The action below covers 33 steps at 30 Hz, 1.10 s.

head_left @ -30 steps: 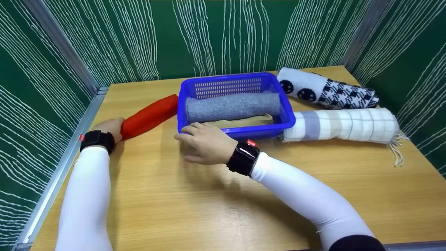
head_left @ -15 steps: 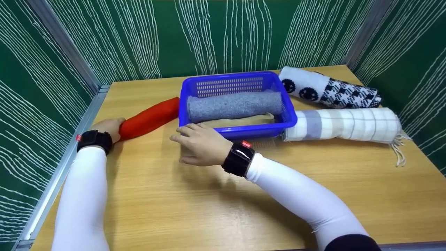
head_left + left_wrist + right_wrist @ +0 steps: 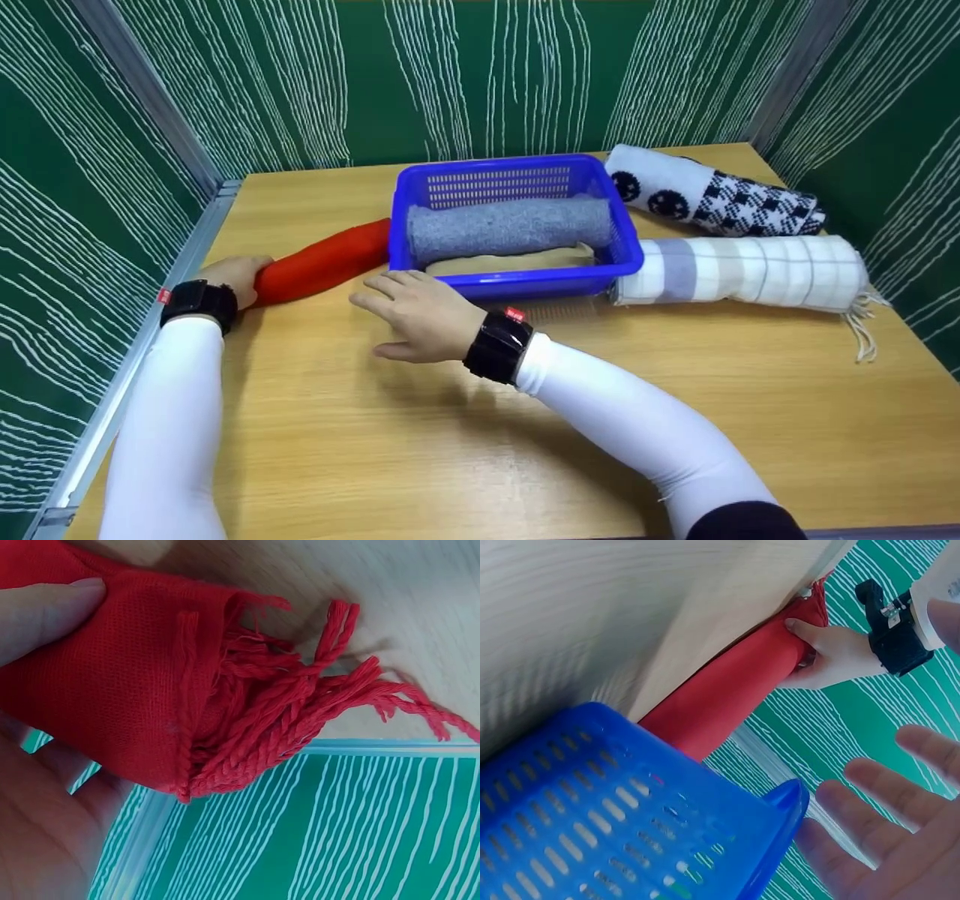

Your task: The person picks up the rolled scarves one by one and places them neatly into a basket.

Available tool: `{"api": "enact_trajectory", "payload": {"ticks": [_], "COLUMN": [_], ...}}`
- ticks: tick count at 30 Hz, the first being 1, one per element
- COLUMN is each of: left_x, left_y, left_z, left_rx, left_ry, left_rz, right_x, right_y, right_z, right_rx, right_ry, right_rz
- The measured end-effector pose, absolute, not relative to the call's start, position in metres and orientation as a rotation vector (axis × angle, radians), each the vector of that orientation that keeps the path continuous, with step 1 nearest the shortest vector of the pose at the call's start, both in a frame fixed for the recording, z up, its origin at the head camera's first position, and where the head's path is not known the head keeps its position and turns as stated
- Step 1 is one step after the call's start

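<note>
Your right hand (image 3: 427, 319), fingers extended, hovers over the worktop (image 3: 337, 457) before the near-left corner of a blue basket (image 3: 540, 285). Your left hand (image 3: 236, 279) grips the red roll (image 3: 322, 262), which reaches the basket's left side. Tan (image 3: 517, 262) and gray rolls (image 3: 510, 227) fill the basket; checked (image 3: 772, 270) and black-and-white rolls (image 3: 724, 195) crowd its right, before a green wall (image 3: 375, 82).

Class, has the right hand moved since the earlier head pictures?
Yes: in the head view the right hand has shifted slightly left, closer to the left edge of the table.
</note>
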State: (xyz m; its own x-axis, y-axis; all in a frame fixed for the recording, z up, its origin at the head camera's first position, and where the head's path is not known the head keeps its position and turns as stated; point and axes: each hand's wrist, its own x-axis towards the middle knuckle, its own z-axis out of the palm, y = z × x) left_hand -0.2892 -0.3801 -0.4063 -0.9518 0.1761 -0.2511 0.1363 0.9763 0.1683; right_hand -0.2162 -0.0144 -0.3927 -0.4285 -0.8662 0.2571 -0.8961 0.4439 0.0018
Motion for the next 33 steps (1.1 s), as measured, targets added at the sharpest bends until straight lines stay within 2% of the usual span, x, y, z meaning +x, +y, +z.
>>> {"api": "enact_trajectory", "payload": {"ticks": [33], "left_x": [-0.275], "left_y": [-0.377], "left_z": [-0.404], "left_rx": [0.337], "left_ry": [2.820], "left_rz": [0.160], "right_x": [-0.216], "right_y": [-0.046], "right_z": [-0.417], "right_rx": [1.585], "right_ry": [-2.532], "right_rz": [0.095]}}
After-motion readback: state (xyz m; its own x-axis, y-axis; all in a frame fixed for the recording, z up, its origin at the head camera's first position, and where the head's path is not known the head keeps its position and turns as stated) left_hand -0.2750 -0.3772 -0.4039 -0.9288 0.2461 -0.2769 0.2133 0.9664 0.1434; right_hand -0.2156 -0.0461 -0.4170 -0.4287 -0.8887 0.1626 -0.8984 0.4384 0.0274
